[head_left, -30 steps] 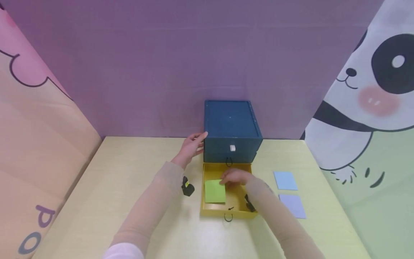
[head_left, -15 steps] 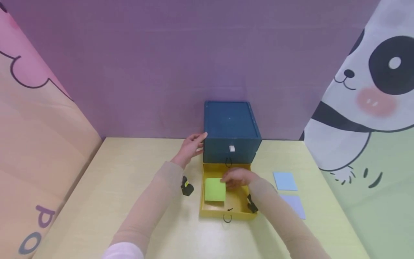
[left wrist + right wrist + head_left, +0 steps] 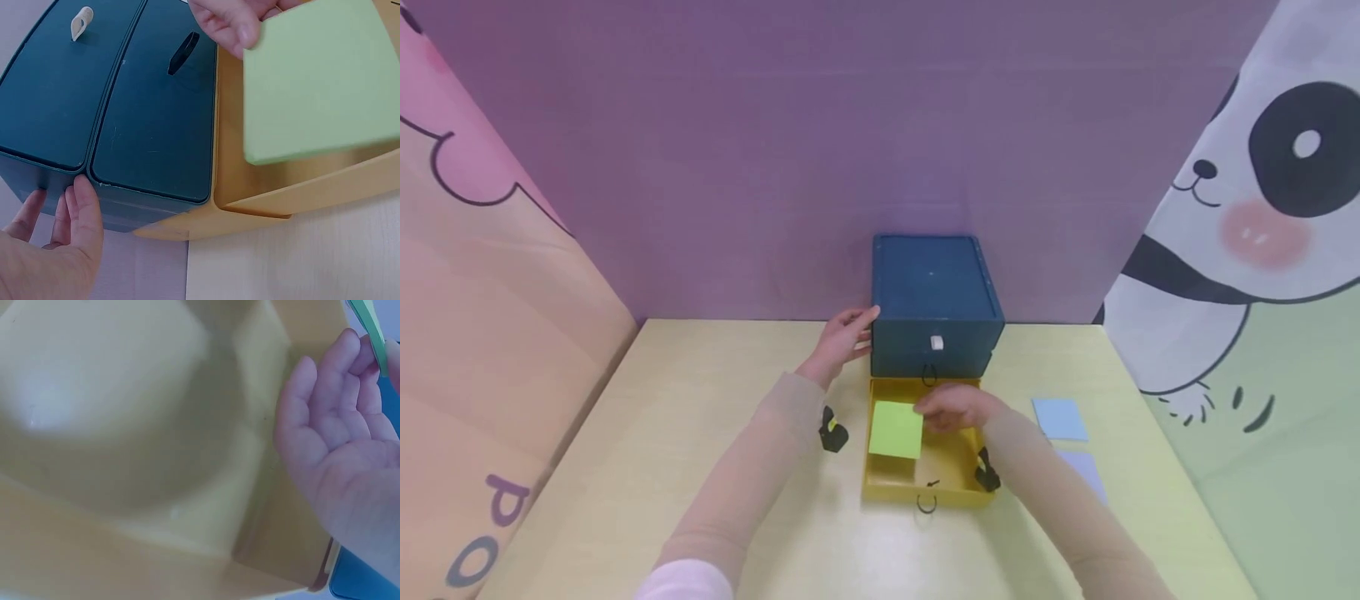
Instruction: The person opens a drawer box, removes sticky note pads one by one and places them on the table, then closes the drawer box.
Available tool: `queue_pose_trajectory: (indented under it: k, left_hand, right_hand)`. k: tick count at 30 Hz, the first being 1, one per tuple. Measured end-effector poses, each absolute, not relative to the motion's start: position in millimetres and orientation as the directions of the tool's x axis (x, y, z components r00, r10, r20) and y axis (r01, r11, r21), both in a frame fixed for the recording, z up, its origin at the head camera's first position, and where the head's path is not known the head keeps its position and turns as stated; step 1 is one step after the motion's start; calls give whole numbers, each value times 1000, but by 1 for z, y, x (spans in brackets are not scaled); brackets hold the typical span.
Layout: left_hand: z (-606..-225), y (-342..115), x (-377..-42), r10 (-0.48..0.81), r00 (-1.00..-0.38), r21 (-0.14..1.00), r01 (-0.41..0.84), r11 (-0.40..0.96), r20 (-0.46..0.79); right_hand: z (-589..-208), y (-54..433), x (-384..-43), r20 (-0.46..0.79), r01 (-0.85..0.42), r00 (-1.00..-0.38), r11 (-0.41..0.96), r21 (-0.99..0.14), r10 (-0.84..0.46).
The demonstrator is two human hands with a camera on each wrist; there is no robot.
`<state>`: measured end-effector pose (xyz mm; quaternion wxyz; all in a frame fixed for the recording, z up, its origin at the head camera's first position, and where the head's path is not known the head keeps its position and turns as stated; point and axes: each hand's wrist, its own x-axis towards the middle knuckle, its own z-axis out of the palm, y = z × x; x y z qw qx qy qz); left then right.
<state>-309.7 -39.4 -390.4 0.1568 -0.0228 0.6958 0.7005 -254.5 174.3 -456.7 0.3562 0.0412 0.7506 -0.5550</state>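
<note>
My right hand [image 3: 958,407] pinches a green sticky note pad [image 3: 895,431] by its corner, between thumb and fingers. The pad hangs flat over the pulled-out yellow drawer [image 3: 951,471]; in the right wrist view only a thin green edge of the sticky note pad [image 3: 374,334] shows at the fingertips. Behind the drawer stands a dark blue drawer cabinet [image 3: 932,279]. Against its left side rest the extended fingers of my left hand [image 3: 838,342]. From the left wrist, the cabinet's two blue fronts are closed, one with a white loop [image 3: 81,24], the other with a dark loop [image 3: 184,54].
On the table right of the drawer lie a light blue square pad [image 3: 1060,419] and a purple one [image 3: 1084,473], partly hidden by my right sleeve. A purple backdrop [image 3: 737,167] rises behind the cabinet. The drawer front has a dark loop [image 3: 927,503].
The green sticky note pad has risen from low in the drawer, moving up in the head view with my right hand. My left hand stays at the cabinet's side.
</note>
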Motion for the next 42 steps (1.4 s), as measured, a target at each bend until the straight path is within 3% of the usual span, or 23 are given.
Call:
queue_pose_trajectory:
  k: [7,23,42]
  left_hand:
    - [-391,-40,-311,186,-951,968,-251,11,-248]
    - [-390,-33,-308,191,-949,968,-248,33,-250]
    - [-389,-31,-311,197,-944,964,-260,47,-265]
  right_hand:
    - [-451,179,-250,-549,458,-783,328,-827,-293]
    - [-430,212,-238,-512,443,-769,256,-859,-384]
    - [-424,251,-224,-507,443,-775,247,-862,-378]
